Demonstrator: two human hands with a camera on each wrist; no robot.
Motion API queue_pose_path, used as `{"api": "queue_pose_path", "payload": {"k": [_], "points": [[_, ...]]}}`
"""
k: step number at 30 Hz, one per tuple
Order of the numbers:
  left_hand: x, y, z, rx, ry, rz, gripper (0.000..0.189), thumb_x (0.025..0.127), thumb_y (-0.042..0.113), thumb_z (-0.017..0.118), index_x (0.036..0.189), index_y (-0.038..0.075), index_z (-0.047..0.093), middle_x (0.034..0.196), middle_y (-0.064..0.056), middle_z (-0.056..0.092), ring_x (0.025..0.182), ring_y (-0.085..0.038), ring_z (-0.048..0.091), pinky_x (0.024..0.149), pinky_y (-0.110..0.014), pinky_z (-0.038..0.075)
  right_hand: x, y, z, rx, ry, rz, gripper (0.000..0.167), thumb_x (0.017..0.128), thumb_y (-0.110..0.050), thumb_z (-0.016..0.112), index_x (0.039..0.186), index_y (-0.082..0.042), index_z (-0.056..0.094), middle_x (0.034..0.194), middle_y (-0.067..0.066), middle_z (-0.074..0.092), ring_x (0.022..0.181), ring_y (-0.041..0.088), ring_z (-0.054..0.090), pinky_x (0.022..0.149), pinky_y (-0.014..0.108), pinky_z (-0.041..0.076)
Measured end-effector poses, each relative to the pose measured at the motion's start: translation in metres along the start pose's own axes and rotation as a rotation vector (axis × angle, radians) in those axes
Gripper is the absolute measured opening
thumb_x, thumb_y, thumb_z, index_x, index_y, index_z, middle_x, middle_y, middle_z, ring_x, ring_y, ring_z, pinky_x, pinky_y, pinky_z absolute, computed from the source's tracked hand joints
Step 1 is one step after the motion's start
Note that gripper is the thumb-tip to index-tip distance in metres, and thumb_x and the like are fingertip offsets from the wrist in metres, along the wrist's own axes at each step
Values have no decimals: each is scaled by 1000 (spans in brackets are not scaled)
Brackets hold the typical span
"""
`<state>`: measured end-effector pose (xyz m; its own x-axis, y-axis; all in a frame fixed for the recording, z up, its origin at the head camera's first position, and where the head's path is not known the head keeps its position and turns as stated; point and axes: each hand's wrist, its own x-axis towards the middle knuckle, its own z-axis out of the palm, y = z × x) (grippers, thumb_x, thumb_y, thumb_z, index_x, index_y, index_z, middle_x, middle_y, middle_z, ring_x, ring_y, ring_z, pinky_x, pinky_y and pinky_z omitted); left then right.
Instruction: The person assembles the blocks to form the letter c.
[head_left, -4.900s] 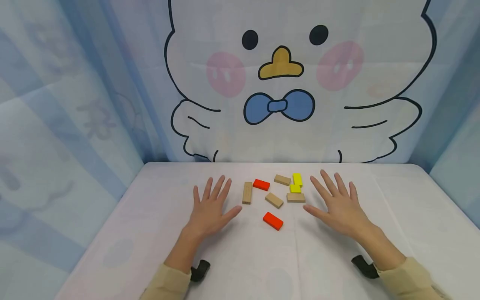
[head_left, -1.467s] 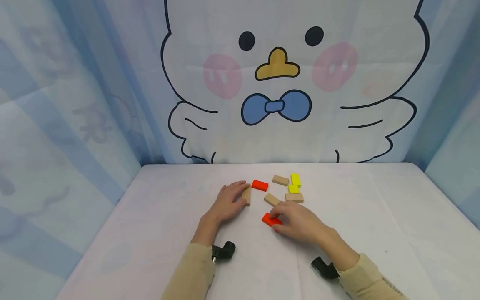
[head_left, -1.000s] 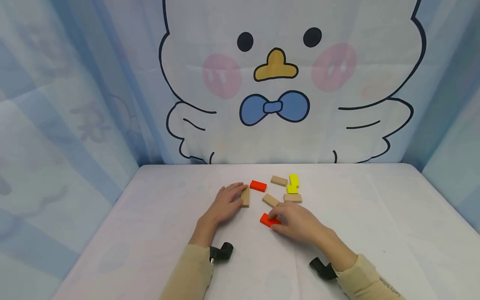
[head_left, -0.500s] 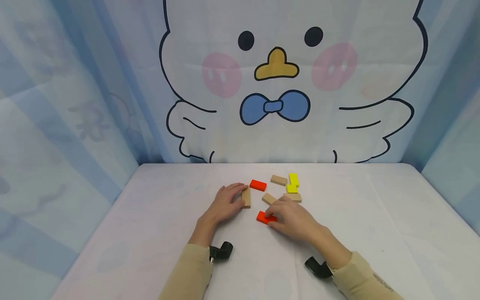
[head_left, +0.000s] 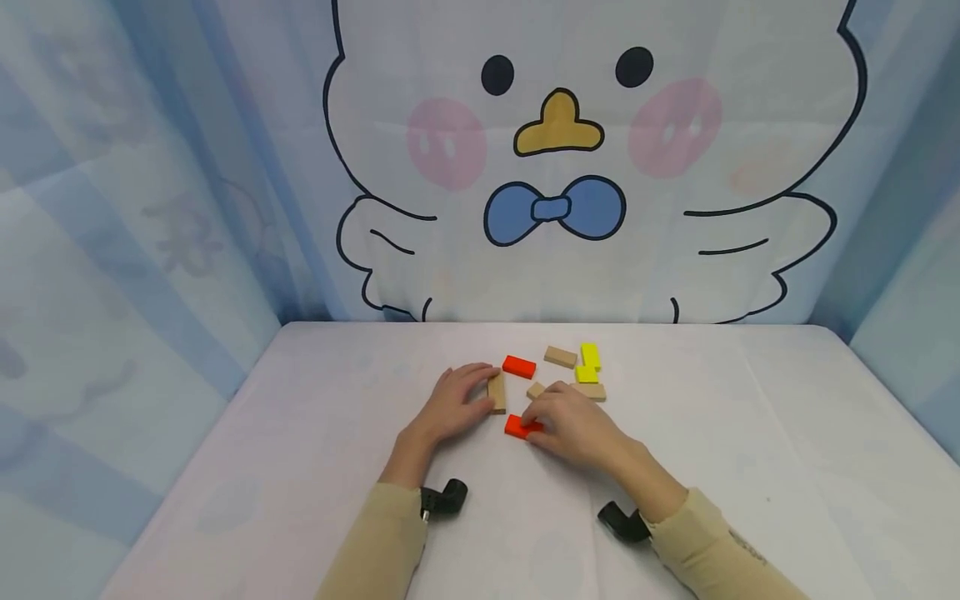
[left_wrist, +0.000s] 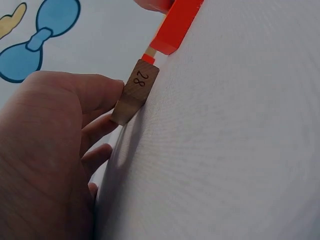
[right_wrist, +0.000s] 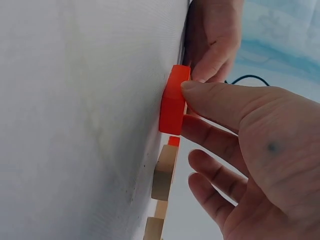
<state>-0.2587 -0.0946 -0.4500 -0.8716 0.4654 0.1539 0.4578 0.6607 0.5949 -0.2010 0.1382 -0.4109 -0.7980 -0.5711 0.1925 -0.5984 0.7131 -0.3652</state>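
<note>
My left hand [head_left: 450, 402] holds a plain wooden block [head_left: 498, 396] lying on the white table, fingers at its far end and thumb at its near end. In the left wrist view the end of this wooden block [left_wrist: 135, 90] bears the number 28. To the right, my right hand [head_left: 576, 427] pinches a red block [head_left: 516, 427] between thumb and fingers, low over the tabletop. The right wrist view shows the thumb against the face of that red block [right_wrist: 173, 102]. The red block is a short gap from the wooden one, nearer to me.
Beyond the hands lie another red block [head_left: 519, 367], a wooden block [head_left: 560, 357] and two yellow blocks [head_left: 590, 357]. My right hand partly covers two more wooden blocks, one near the yellow pair [head_left: 592, 392]. A cartoon-printed curtain [head_left: 555, 275] hangs behind the table's far edge.
Both hands have come in from being spread flat above the table. The right hand has slid the near red block leftward and slightly away from me; the left stays at its wooden block.
</note>
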Motion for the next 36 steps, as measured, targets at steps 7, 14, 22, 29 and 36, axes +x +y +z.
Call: {"api": "queue_pose_path", "payload": {"k": [7,14,22,29,36], "points": [[-2,0,3,4,-6,7,50,95,26,60,143,11,58,147,-10,52,140,-30,41,119,-58,13,-1,-1,2,12,-15,9,18,84,-13,83,101,-16,79,96,-9,71,103,19,56,89,39,52],[-4,1,3,20,-2,13,51,96,29,61,144,13,58,147,-8,52,141,-29,40,119,-59,13,0,0,4,7,-13,2,18,84,-13,83,101,-17,79,95,-9,71,103,18,56,89,39,52],[-3,1,2,38,11,32,51,95,31,62,143,14,58,146,-7,53,140,-29,41,118,-60,14,0,0,2,11,-12,-15,18,85,-12,82,102,-16,79,95,-9,71,103,19,55,89,39,52],[-2,3,1,56,-4,21,52,97,33,60,145,15,56,148,-6,52,141,-27,39,119,-58,13,-1,2,0,7,-12,-12,19,85,-13,81,104,-17,79,98,-8,72,104,19,56,90,40,52],[-1,5,1,53,-3,7,51,97,32,61,144,15,57,147,-6,53,141,-28,39,118,-59,14,-2,3,1,3,-2,-33,19,85,-13,82,103,-17,79,97,-9,72,105,19,56,91,39,52]]}}
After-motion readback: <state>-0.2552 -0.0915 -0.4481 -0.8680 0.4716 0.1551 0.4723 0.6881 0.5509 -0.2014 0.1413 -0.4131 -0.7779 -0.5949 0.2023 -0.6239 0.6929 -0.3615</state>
